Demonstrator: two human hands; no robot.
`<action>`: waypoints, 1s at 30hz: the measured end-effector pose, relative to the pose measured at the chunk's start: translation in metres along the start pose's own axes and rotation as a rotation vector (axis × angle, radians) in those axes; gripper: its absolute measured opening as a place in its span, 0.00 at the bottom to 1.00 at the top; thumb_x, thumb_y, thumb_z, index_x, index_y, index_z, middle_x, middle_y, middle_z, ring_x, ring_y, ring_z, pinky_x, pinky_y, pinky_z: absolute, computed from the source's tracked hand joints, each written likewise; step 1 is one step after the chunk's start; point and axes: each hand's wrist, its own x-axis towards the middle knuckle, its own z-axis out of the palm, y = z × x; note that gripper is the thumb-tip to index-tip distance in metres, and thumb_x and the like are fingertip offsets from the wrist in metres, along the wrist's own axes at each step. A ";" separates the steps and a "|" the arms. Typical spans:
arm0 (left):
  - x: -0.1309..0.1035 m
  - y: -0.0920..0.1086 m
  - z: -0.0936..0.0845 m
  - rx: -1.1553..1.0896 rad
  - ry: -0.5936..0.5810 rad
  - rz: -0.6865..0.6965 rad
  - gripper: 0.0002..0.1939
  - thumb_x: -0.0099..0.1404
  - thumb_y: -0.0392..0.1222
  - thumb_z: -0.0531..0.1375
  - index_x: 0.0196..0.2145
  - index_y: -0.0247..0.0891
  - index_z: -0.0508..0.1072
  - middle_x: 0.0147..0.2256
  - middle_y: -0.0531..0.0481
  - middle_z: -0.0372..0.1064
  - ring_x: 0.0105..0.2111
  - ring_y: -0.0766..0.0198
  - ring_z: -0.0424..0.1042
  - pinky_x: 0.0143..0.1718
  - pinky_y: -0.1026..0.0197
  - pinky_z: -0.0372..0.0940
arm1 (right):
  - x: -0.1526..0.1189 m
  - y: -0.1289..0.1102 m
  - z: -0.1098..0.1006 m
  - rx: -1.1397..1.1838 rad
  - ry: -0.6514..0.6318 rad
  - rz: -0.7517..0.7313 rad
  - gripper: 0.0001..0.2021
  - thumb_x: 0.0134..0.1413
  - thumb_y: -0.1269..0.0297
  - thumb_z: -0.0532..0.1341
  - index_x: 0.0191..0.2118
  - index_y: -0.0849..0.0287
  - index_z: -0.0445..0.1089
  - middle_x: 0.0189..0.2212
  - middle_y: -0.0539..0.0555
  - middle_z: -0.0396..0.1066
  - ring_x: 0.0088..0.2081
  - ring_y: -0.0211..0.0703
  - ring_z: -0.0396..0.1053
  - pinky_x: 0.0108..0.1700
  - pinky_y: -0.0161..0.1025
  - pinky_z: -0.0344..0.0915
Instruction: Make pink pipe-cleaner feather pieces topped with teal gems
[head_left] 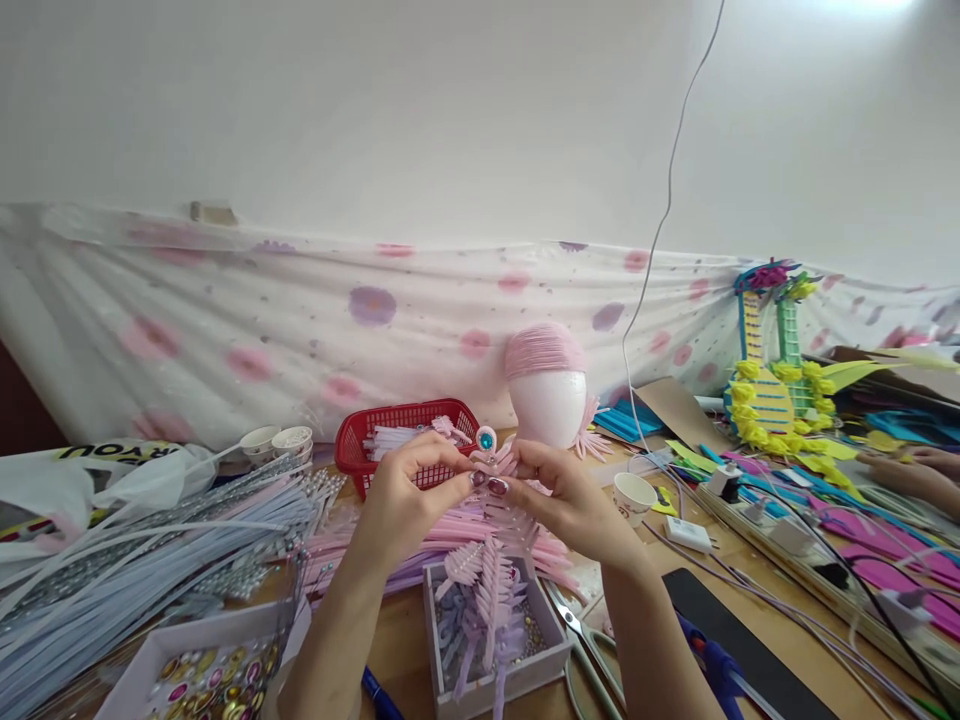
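My left hand and my right hand meet in front of me, thumbs and fingers pinched on a pink pipe-cleaner ornament with a round blue gem at its top. Fingertips hide part of its lower side. Below it stands a white box holding pink and lilac fuzzy leaf-shaped pieces and small beads. Behind the hands lie bundles of pink pipe cleaners. A red basket with pale pink pieces sits just beyond my left hand.
A white foam head wrapped in pink yarn stands behind. Scissors, a blue glue gun, a black phone-like slab and a power strip lie right. Left are silvery stems and a gem tray. Another person's hands show far right.
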 end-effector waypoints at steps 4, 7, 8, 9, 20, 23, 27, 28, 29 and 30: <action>0.001 -0.006 0.002 -0.045 -0.040 -0.029 0.02 0.55 0.39 0.66 0.26 0.38 0.78 0.35 0.49 0.67 0.40 0.59 0.69 0.45 0.58 0.62 | -0.001 0.001 -0.002 0.012 -0.022 0.008 0.12 0.59 0.56 0.62 0.31 0.60 0.66 0.25 0.47 0.62 0.29 0.36 0.58 0.31 0.34 0.55; 0.002 -0.010 0.011 -0.189 0.037 -0.078 0.08 0.54 0.45 0.68 0.27 0.37 0.78 0.35 0.49 0.66 0.39 0.59 0.69 0.42 0.59 0.64 | 0.001 0.002 0.001 0.118 0.010 0.015 0.13 0.59 0.55 0.62 0.32 0.60 0.66 0.26 0.47 0.62 0.28 0.36 0.59 0.30 0.33 0.56; 0.002 -0.011 0.015 -0.249 0.080 -0.100 0.10 0.53 0.46 0.69 0.26 0.36 0.77 0.34 0.49 0.66 0.38 0.60 0.68 0.40 0.60 0.65 | 0.002 0.002 0.003 0.164 0.009 0.019 0.13 0.59 0.55 0.62 0.34 0.60 0.66 0.27 0.48 0.63 0.30 0.36 0.60 0.32 0.33 0.58; 0.002 -0.012 0.020 -0.310 0.116 -0.129 0.11 0.51 0.47 0.69 0.26 0.36 0.77 0.34 0.50 0.66 0.36 0.61 0.68 0.38 0.61 0.65 | 0.002 0.003 0.004 0.196 0.007 0.020 0.12 0.59 0.54 0.62 0.35 0.60 0.66 0.28 0.49 0.64 0.31 0.37 0.62 0.33 0.34 0.59; 0.001 -0.006 0.028 -0.348 0.089 -0.151 0.08 0.52 0.44 0.70 0.27 0.36 0.80 0.32 0.50 0.70 0.35 0.62 0.69 0.37 0.61 0.66 | 0.000 0.006 -0.005 0.181 0.056 0.016 0.16 0.58 0.50 0.61 0.35 0.61 0.68 0.26 0.48 0.63 0.28 0.36 0.59 0.29 0.33 0.57; 0.000 -0.002 0.017 -0.151 0.002 -0.077 0.06 0.54 0.42 0.68 0.27 0.37 0.79 0.32 0.49 0.70 0.38 0.60 0.69 0.40 0.60 0.66 | -0.002 0.004 -0.008 0.135 0.051 0.023 0.17 0.57 0.49 0.62 0.34 0.61 0.69 0.26 0.49 0.64 0.28 0.37 0.60 0.30 0.34 0.58; 0.000 -0.002 0.015 -0.162 0.007 -0.071 0.07 0.52 0.42 0.70 0.24 0.36 0.78 0.30 0.51 0.68 0.36 0.61 0.68 0.39 0.60 0.65 | -0.002 0.002 -0.008 0.103 0.008 0.032 0.18 0.55 0.48 0.63 0.32 0.61 0.69 0.25 0.49 0.64 0.27 0.36 0.60 0.29 0.34 0.58; 0.000 -0.003 0.017 -0.210 0.030 -0.076 0.07 0.51 0.41 0.70 0.24 0.36 0.78 0.30 0.51 0.68 0.35 0.62 0.67 0.38 0.61 0.65 | -0.001 0.002 -0.007 0.099 -0.001 0.036 0.18 0.55 0.48 0.63 0.32 0.61 0.69 0.25 0.49 0.64 0.27 0.36 0.59 0.28 0.33 0.58; 0.000 -0.005 0.019 -0.272 0.057 -0.086 0.07 0.49 0.41 0.71 0.23 0.37 0.78 0.30 0.51 0.67 0.35 0.62 0.67 0.37 0.62 0.65 | 0.000 0.002 -0.006 0.098 -0.008 0.036 0.18 0.54 0.48 0.63 0.32 0.61 0.69 0.24 0.48 0.64 0.27 0.36 0.59 0.28 0.33 0.57; 0.000 -0.006 0.022 -0.342 0.086 -0.102 0.08 0.47 0.40 0.72 0.22 0.37 0.78 0.30 0.52 0.67 0.36 0.63 0.67 0.37 0.62 0.64 | 0.000 0.002 -0.005 0.101 -0.012 0.032 0.18 0.54 0.47 0.63 0.32 0.61 0.69 0.25 0.48 0.64 0.27 0.36 0.59 0.28 0.33 0.57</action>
